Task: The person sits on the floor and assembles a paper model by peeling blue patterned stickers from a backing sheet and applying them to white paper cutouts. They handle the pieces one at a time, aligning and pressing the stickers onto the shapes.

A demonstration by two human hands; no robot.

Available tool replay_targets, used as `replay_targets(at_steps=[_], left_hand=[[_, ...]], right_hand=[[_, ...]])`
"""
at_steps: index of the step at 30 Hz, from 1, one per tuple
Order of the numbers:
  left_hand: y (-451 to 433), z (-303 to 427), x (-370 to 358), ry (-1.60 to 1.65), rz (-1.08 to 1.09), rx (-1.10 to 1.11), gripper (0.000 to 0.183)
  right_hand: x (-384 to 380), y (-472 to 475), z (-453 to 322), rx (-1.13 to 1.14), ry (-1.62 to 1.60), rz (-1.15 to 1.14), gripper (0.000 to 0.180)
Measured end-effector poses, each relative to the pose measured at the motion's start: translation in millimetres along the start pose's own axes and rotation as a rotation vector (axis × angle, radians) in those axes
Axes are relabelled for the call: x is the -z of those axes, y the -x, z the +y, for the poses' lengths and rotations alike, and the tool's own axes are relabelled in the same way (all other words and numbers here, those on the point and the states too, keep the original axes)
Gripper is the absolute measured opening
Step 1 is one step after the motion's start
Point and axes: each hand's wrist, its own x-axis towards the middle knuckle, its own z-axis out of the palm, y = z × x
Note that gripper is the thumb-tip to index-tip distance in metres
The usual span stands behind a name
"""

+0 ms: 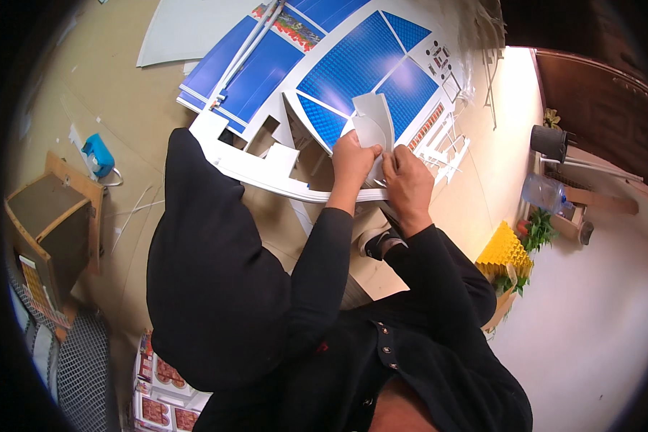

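Note:
My left hand [353, 162] grips a curved white foam-board-like piece [375, 121] near its lower left edge, thumb across its face. Pressed close beside it, my right hand [410, 181] pinches the same piece at its lower right edge with curled fingers. A small pointed bit [379, 182] shows below the fingers; whether it is a blade or a scrap I cannot tell. Across my knee and below my hands runs a white cut-out board [248, 167] with a curved edge and notches. Beyond my hands lies a printed sheet with blue tile-patterned panels [351, 51].
Blue printed boards [259, 70] lie under long white strips [243, 54] at the back. Thin white offcuts [443, 146] stick out on the right. A blue tool-like object [98, 155] and a wooden box [51, 210] are on the floor at left. A water bottle [542, 191] lies at right.

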Motion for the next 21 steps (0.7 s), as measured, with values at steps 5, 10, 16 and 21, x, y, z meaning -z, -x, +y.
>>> replay_targets(at_steps=[5,10,16,21], left_hand=[[9.6,11.8,-11.0,-0.387,0.190,-0.053,0.026],[-9.8,8.1,20.5,0.367,-0.384,0.128,0.035],[-7.9,22.3,28.8,0.456,-0.470,0.084,0.034],[4.1,12.4,-10.9,-0.181,0.187,-0.031,0.024]], right_hand=[[0.7,-0.9,2.4,0.090,0.068,-0.016,0.016],[-1.7,-8.5,56.6,-0.484,-1.169,-0.456,0.014],[-17.9,-4.0,59.9,-0.449,-1.313,-0.420,0.013],[0.9,-6.5,0.7,0.074,-0.109,0.080,0.020]])
